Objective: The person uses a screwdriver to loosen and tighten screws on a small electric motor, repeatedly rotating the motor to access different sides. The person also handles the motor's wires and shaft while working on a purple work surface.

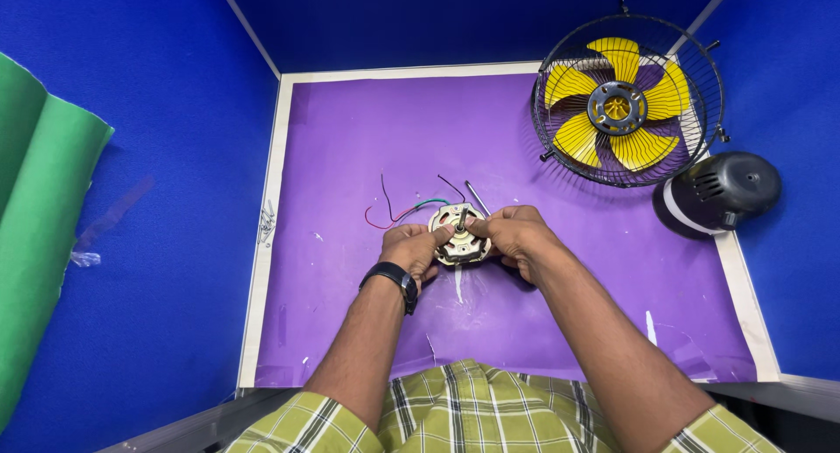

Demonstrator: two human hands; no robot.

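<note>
I've got the small fan motor (458, 235) pinched between both hands over the purple mat (350, 138): left hand (413, 250) and right hand (516, 236) grasp opposite edges, steadying it, shaft up, wires (398, 210) trailing left.

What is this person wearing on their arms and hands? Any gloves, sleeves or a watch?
No gloves: both the left hand and the right hand are bare. The forearms are bare too. A black wristwatch with a dark band sits on the left wrist; the right wrist carries nothing. Short sleeves of a green, white and dark checked shirt end near the elbows on both sides.
</note>
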